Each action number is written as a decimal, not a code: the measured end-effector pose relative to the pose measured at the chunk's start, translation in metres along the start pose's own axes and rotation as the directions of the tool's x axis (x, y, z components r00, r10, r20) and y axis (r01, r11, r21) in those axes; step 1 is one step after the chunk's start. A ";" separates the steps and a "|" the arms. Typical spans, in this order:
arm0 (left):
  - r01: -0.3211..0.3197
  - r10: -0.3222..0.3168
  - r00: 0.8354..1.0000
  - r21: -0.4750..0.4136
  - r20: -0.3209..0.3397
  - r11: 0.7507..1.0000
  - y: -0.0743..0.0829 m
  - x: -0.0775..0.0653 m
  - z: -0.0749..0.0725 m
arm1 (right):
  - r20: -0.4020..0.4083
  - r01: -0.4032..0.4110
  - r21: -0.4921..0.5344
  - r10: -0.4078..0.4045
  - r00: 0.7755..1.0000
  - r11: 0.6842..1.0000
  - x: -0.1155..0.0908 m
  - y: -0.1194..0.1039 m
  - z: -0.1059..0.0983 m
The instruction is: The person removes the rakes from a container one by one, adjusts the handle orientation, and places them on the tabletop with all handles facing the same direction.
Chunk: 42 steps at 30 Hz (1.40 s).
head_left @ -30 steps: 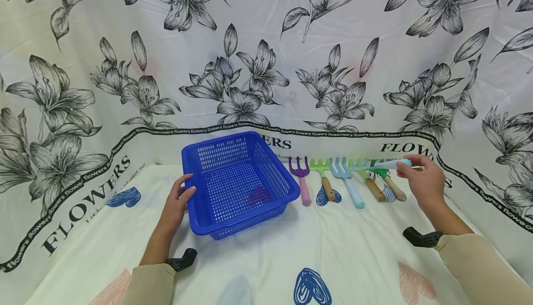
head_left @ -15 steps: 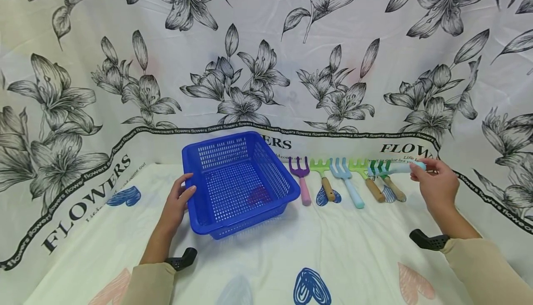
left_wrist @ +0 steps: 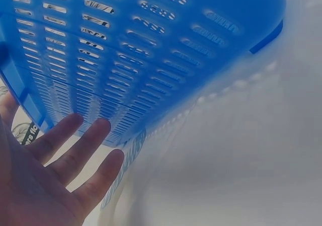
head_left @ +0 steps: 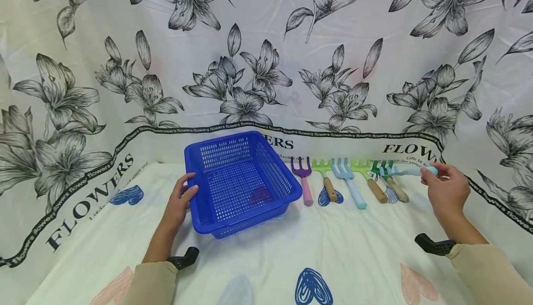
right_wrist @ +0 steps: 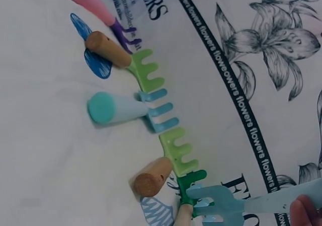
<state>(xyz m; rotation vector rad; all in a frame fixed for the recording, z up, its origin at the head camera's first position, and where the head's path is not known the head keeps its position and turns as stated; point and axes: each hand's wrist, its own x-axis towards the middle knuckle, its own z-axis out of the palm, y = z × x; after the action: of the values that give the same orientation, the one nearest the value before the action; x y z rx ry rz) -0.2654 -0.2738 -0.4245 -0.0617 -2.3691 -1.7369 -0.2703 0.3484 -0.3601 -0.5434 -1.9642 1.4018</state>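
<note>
My left hand (head_left: 176, 205) grips the left rim of a blue plastic basket (head_left: 250, 214), which has perforated walls. In the left wrist view, several fingers (left_wrist: 85, 150) lie spread along the basket's outer side. At the right, my right hand (head_left: 447, 191) pinches the turquoise handle end of a light blue hand fork (head_left: 410, 171). This fork is held sideways, tines pointing left. Its tines overlap a dark green hand rake (right_wrist: 188, 185) in the right wrist view. Nothing shows inside the basket.
Beside the basket lie a purple fork with pink handle (head_left: 306, 191), a light green rake with wooden handle (head_left: 330, 189), another light blue fork (head_left: 355, 191) and a second light green rake (head_left: 376, 190). A flowered curtain (head_left: 233, 78) hangs behind the white cloth (head_left: 266, 268).
My right hand has moved to the right with the light blue hand fork, uncovering more of the light green and dark green rakes. My left hand and the basket stay put.
</note>
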 end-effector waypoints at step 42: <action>0.005 -0.005 1.000 -0.005 0.004 1.000 0.001 0.001 0.001 | -0.102 -0.082 -0.221 0.060 0.993 0.972 0.012 0.070 -0.032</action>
<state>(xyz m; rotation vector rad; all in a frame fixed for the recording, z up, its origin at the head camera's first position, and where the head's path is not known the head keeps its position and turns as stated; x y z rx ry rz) -0.2666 -0.2727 -0.4233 -0.0603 -2.3702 -1.7460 -0.2586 0.4023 -0.4160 -0.7759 -2.0566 1.1793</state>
